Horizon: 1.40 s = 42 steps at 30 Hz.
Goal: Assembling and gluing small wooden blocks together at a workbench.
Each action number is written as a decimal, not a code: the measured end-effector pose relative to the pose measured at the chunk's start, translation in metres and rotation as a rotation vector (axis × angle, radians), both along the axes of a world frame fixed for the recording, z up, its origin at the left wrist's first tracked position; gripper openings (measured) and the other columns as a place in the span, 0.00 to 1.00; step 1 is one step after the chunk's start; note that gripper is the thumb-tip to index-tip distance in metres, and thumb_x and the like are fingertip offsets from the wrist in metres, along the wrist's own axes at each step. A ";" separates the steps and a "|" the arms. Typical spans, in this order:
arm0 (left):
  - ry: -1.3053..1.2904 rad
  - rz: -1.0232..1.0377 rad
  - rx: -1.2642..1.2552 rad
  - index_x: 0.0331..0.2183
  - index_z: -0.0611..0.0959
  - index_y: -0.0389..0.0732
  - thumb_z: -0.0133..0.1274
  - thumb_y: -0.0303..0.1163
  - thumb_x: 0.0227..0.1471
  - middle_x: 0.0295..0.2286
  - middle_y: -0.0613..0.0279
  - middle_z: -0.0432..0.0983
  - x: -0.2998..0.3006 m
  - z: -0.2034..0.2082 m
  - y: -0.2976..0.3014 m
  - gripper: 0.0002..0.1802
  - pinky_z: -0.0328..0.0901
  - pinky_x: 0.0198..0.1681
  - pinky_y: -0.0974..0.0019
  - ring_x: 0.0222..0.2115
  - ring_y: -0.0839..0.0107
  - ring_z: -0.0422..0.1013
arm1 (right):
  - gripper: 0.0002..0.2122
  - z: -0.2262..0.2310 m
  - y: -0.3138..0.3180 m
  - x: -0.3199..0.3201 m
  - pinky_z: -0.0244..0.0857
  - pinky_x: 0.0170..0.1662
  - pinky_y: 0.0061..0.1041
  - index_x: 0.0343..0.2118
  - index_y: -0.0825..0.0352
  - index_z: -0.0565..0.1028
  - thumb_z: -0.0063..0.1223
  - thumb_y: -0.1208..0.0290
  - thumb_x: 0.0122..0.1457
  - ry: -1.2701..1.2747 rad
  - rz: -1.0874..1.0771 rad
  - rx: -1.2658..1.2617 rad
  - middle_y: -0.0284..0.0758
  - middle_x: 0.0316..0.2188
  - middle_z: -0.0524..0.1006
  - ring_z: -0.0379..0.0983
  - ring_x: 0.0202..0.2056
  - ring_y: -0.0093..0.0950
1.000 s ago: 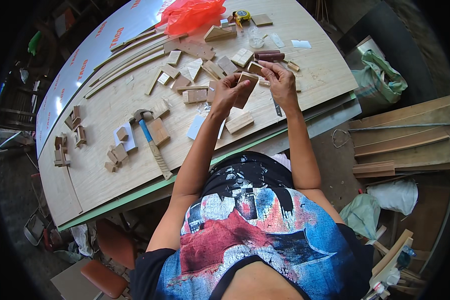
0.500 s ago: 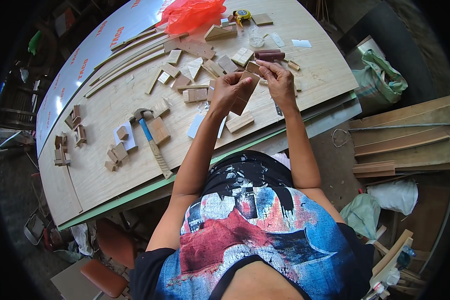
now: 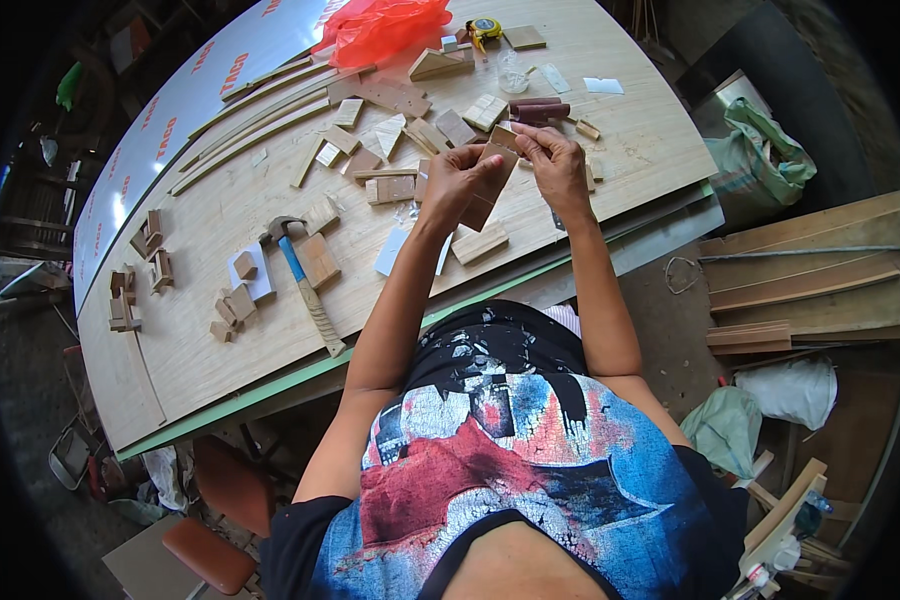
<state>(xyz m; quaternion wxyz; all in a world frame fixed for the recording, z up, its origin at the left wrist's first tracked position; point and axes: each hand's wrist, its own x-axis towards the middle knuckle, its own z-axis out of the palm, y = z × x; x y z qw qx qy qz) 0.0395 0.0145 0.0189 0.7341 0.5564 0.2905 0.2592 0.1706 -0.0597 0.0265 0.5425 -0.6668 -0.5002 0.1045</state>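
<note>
Above the table's near side, my left hand (image 3: 452,186) is closed around a flat brown wooden block (image 3: 486,198), which it holds tilted. A smaller brown wood piece (image 3: 505,136) sits at the block's upper end. My right hand (image 3: 562,172) is closed in a pinch at the right edge of that small piece; what lies between its fingertips is too small to make out. A claw hammer (image 3: 295,265) with a blue and pale handle rests to the left, its handle end by the table's near edge.
Loose wood blocks (image 3: 390,187) and long strips (image 3: 260,128) cover much of the table (image 3: 210,370). Small assembled wooden pieces (image 3: 123,300) stand at the left. Farther back are a red plastic bag (image 3: 385,35), a yellow tape measure (image 3: 484,32) and a clear round container (image 3: 513,72).
My right fingertips have shifted slightly at the small piece's edge. My left hand and the block stay nearly still.
</note>
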 end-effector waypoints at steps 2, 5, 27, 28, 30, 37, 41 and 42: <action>0.000 -0.002 -0.003 0.31 0.78 0.34 0.54 0.34 0.43 0.20 0.67 0.72 -0.001 0.001 0.000 0.14 0.59 0.21 0.78 0.18 0.82 0.64 | 0.09 -0.001 0.000 0.000 0.64 0.30 0.15 0.36 0.67 0.73 0.47 0.73 0.52 0.005 0.002 0.001 0.32 0.25 0.71 0.68 0.26 0.17; 0.006 0.001 -0.007 0.31 0.78 0.34 0.54 0.34 0.43 0.20 0.67 0.72 -0.001 0.001 0.000 0.14 0.59 0.21 0.78 0.18 0.82 0.64 | 0.09 0.000 0.000 -0.001 0.64 0.30 0.15 0.36 0.67 0.73 0.47 0.74 0.52 -0.001 0.005 -0.007 0.32 0.24 0.71 0.68 0.26 0.17; -0.134 0.075 0.066 0.44 0.72 0.43 0.53 0.21 0.41 0.20 0.69 0.70 0.004 -0.001 -0.006 0.24 0.60 0.22 0.81 0.20 0.85 0.63 | 0.09 0.003 -0.003 0.001 0.65 0.30 0.14 0.37 0.68 0.73 0.46 0.73 0.52 0.082 0.051 -0.065 0.30 0.26 0.71 0.67 0.26 0.15; -0.133 0.075 0.065 0.44 0.72 0.43 0.53 0.21 0.41 0.20 0.69 0.70 0.004 -0.001 -0.006 0.24 0.60 0.22 0.81 0.20 0.85 0.63 | 0.09 0.002 -0.003 0.001 0.65 0.30 0.14 0.37 0.68 0.73 0.46 0.73 0.52 0.082 0.050 -0.065 0.30 0.26 0.71 0.67 0.26 0.15; -0.126 0.077 0.049 0.43 0.72 0.43 0.53 0.21 0.41 0.20 0.70 0.70 0.005 -0.002 -0.006 0.23 0.60 0.22 0.81 0.20 0.85 0.63 | 0.09 0.002 -0.003 0.002 0.65 0.30 0.14 0.36 0.68 0.73 0.47 0.73 0.52 0.075 0.046 -0.059 0.30 0.25 0.71 0.67 0.26 0.15; -0.117 0.100 0.051 0.43 0.73 0.44 0.53 0.21 0.41 0.20 0.69 0.71 0.007 -0.007 -0.006 0.23 0.60 0.22 0.81 0.19 0.85 0.63 | 0.09 0.000 -0.003 0.001 0.64 0.28 0.14 0.35 0.68 0.74 0.47 0.74 0.51 0.031 0.039 -0.027 0.31 0.24 0.71 0.67 0.25 0.16; -0.104 0.106 0.064 0.42 0.73 0.44 0.53 0.21 0.41 0.20 0.69 0.71 0.007 -0.008 -0.005 0.22 0.60 0.22 0.81 0.20 0.85 0.63 | 0.08 0.002 -0.004 0.001 0.64 0.28 0.14 0.35 0.68 0.74 0.48 0.74 0.51 0.027 0.021 -0.061 0.32 0.24 0.71 0.67 0.26 0.17; -0.099 0.105 0.064 0.42 0.73 0.44 0.53 0.21 0.41 0.21 0.69 0.71 0.007 -0.008 -0.005 0.22 0.60 0.22 0.81 0.20 0.85 0.63 | 0.08 0.002 -0.004 0.001 0.64 0.28 0.14 0.35 0.68 0.74 0.48 0.75 0.51 0.030 0.019 -0.063 0.32 0.24 0.71 0.68 0.26 0.17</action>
